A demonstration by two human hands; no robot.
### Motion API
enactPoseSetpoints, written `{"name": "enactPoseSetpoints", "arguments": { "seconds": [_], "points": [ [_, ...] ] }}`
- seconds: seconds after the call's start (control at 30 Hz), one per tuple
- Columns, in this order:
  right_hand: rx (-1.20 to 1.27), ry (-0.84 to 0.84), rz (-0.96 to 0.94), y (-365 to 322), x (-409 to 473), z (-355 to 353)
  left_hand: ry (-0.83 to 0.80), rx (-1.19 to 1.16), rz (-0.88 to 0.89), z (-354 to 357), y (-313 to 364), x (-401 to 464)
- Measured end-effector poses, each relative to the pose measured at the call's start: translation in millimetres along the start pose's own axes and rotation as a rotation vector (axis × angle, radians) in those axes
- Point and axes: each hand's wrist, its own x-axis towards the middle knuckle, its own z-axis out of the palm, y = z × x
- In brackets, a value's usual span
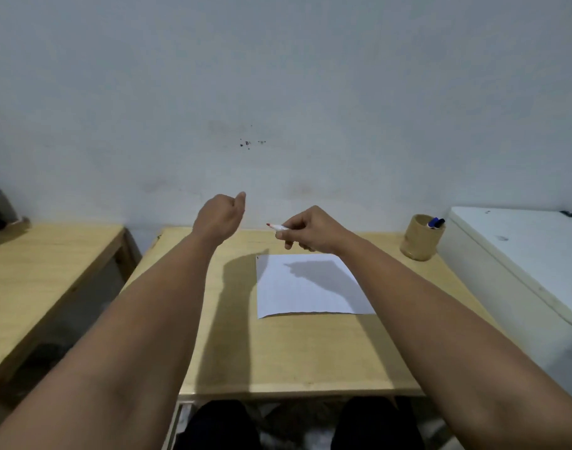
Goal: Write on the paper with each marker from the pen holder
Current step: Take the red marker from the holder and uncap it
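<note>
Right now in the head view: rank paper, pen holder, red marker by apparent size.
1. paper, clearly largest.
2. pen holder.
3. red marker, but mostly hidden inside the right hand, so only its tip end shows; true length unsure.

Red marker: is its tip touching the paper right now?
No. The right hand holds the red marker raised above the desk, its tip pointing left, beyond the far edge of the paper.

Marker (277, 227) barrel hidden in right hand (310, 229); left hand (220, 219) contents unseen
</note>
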Motion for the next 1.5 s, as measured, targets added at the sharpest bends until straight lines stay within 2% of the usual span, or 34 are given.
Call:
{"name": "enactPoseSetpoints", "arguments": {
  "seconds": [0.1,0.2,0.37,0.53,0.7,0.8,0.87,0.93,1.03,1.17,1.23,1.4,1.5],
  "points": [
    [0.072,0.131,0.077,24,4,-4,0.038,0.260,-0.023,-2,-35,1],
    [0.196,0.201,0.139,38,11,3,-0.029,0.528,0.052,28,-52,-12],
    [0.516,0.295,0.149,49,24,15,-0.162,0.711,0.052,69,-74,-26],
    [0.851,0.329,0.269,48,32,9,-0.221,0.741,0.059,86,-84,-33],
    [0.983,0.351,0.280,50,26,3,-0.215,0.669,0.015,81,-85,-33],
    [1.132,0.376,0.288,54,24,-1,-0.057,0.565,0.049,71,-77,-44],
    [1.249,0.348,0.267,58,22,-3,0.054,0.462,0.153,65,-70,-50],
    [1.241,0.321,0.236,60,22,-2,0.065,0.401,0.299,62,-62,-57],
    [1.076,0.343,0.232,56,22,7,-0.076,0.356,0.404,68,-52,-83],
    [0.833,0.413,0.265,47,29,26,-0.288,0.396,0.372,85,-62,-106],
    [0.735,0.406,0.249,46,33,39,-0.343,0.418,0.341,89,-70,-109],
    [0.498,0.390,0.173,54,48,78,-0.322,0.362,0.327,94,-78,-113],
    [0.486,0.380,0.179,62,58,95,-0.324,0.349,0.325,94,-78,-111]
  ]
}}
